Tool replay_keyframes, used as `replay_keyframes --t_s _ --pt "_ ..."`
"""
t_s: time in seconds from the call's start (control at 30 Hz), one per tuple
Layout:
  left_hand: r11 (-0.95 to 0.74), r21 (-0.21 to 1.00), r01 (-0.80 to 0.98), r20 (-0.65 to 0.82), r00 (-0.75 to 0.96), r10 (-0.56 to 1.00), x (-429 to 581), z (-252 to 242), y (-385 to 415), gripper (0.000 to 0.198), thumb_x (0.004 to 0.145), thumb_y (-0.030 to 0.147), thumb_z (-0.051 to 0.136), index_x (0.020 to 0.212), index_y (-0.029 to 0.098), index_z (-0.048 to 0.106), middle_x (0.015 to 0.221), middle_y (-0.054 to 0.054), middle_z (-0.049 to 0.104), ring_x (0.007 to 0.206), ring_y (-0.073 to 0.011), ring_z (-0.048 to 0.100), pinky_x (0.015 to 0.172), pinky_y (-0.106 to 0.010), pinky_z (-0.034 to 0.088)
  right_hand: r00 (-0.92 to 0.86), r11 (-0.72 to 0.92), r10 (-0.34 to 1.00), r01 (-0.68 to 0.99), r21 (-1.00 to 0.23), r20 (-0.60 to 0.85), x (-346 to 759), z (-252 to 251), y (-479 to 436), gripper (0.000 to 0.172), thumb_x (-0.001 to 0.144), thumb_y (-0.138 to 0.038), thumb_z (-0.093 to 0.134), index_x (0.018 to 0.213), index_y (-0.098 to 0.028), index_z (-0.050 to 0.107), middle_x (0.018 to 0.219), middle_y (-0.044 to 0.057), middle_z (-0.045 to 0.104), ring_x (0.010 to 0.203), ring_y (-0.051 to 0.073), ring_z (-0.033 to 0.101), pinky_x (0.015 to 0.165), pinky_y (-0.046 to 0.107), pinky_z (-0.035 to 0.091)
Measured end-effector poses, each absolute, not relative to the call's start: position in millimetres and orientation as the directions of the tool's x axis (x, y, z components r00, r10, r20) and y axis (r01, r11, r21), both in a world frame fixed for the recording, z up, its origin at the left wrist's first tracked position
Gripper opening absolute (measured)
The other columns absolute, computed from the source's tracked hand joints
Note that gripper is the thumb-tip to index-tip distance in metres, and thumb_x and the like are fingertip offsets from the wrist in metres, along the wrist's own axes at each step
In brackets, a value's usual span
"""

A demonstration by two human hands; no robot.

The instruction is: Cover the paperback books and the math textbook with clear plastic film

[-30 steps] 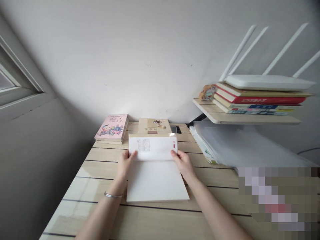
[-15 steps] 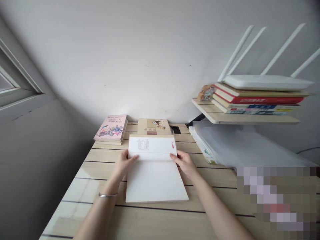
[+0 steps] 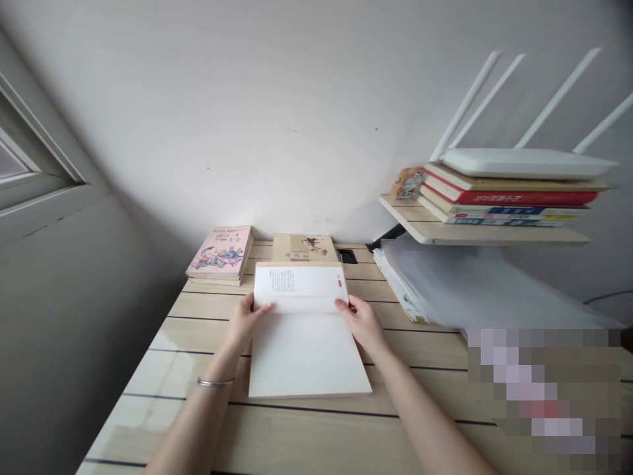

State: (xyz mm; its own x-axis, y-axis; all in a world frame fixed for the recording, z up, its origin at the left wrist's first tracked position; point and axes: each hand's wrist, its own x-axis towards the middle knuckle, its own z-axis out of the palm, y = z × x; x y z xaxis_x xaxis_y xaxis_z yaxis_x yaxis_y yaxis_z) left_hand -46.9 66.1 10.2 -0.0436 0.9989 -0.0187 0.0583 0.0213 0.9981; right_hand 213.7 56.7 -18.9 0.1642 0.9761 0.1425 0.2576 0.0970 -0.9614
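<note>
The open book (image 3: 306, 349) lies flat on the surface (image 3: 198, 349), centred in front of the person. Its long axis runs away from the person toward the wall; the near edge sits square to the surface's near side. The near part shows a blank white page. The far part is a flap (image 3: 299, 287) with small print and a red mark, folded along a crease that runs left to right.

The left hand (image 3: 246, 321) rests at the book's left edge, at the crease. Its thumb lies on the flap's near left corner, fingers loosely curled beside the page; whether they go under the page cannot be told. A bangle (image 3: 215, 382) circles that wrist.

The right hand (image 3: 362, 321) rests at the right edge, at the crease. Its fingertips touch the flap's near right corner; the fingers are partly spread, closed on nothing.

A pink book (image 3: 221, 253) and a tan book (image 3: 303, 247) lie beyond the open book, against the wall. A shelf (image 3: 475, 232) at right carries stacked books and a router (image 3: 527, 163).
</note>
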Motion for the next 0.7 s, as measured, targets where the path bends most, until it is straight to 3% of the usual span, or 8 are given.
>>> replay_keyframes --t_s 0.07,0.13,0.27,0.53,0.7 --pt "0.017 0.999 -0.049 -0.017 -0.004 1.0 -47 9 67 0.049 0.052 0.04 0.079 0.091 0.014 0.063 0.091 -0.008 0.07 0.079 -0.0207 0.063 0.068 -0.027 0.048 0.106 0.115 0.984 0.216 -0.97 0.141 218 -19 57 0.038 0.072 -0.056 0.063 0.072 -0.019 0.054 0.064 -0.001 0.054 0.058 0.014 0.044 0.054 0.025 0.035" --pt "0.011 0.994 -0.109 -0.013 -0.017 1.0 -46 6 67 0.051 0.051 0.038 0.081 0.093 0.014 0.062 0.095 -0.009 0.07 0.084 -0.0222 0.064 0.072 -0.029 0.048 0.069 0.146 0.985 0.168 -0.975 0.159 223 -20 59 0.034 0.073 -0.052 0.064 0.073 -0.019 0.053 0.066 -0.002 0.054 0.059 0.014 0.044 0.056 0.025 0.035" --pt "-0.03 0.997 -0.073 0.023 -0.092 0.996 -42 2 67 0.042 0.056 0.038 0.077 0.088 0.015 0.062 0.088 -0.007 0.071 0.083 -0.0214 0.064 0.071 -0.028 0.048 0.116 0.178 0.974 0.139 -0.974 0.194 224 -23 60 0.032 0.074 -0.048 0.064 0.069 -0.02 0.049 0.064 -0.002 0.052 0.059 0.013 0.044 0.058 0.025 0.036" --pt "-0.093 0.995 -0.041 0.085 -0.169 0.982 -40 -12 73 0.031 0.062 0.035 0.072 0.083 0.017 0.059 0.078 -0.003 0.068 0.075 -0.0182 0.061 0.067 -0.026 0.046 0.282 0.202 0.914 0.304 -0.931 0.29 212 -21 58 0.038 0.074 -0.055 0.06 0.064 -0.022 0.045 0.059 -0.003 0.045 0.058 0.014 0.042 0.057 0.026 0.035" --pt "-0.037 0.998 -0.041 0.034 -0.081 0.996 -45 -2 70 0.039 0.059 0.038 0.076 0.087 0.015 0.06 0.085 -0.006 0.069 0.078 -0.0197 0.063 0.067 -0.027 0.047 0.148 0.192 0.96 0.269 -0.944 0.238 221 -19 59 0.033 0.073 -0.05 0.064 0.067 -0.021 0.049 0.064 -0.001 0.053 0.062 0.015 0.048 0.062 0.027 0.039"
